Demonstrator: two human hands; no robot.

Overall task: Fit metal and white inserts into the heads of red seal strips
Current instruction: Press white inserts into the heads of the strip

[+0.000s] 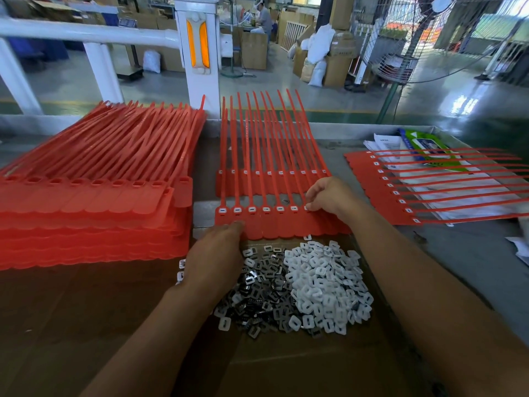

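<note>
Nearest the camera, two bare forearms reach forward over a brown cardboard sheet [86, 325] that lies on the bench [458, 253]. Between them sits a heap of small inserts: dark metal pieces [263, 293] on the near-left side, white pieces [323, 279] on the right, the two kinds touching and mixed where they meet.

The left hand [214, 253] lies palm down over the left edge of the metal pieces, fingers pointing forward, their tips touching the near-left corner of the red strip sheet [274, 224]; whether that grip holds anything cannot be told (the palm hides it). Just beyond this hand runs the sheet's row of heads, several already showing white inserts.

The right hand [329, 196] is curled at the right end of that row, its grip narrow, fingertips pinched on a white piece at a head.

Beyond the right hand lies a second strip sheet [272, 179], tails pointing away. Left of the left hand stands a tall stack of red strips [86, 202]. Right of the right hand another strip sheet [415, 187] lies crosswise over papers [386, 144].
</note>
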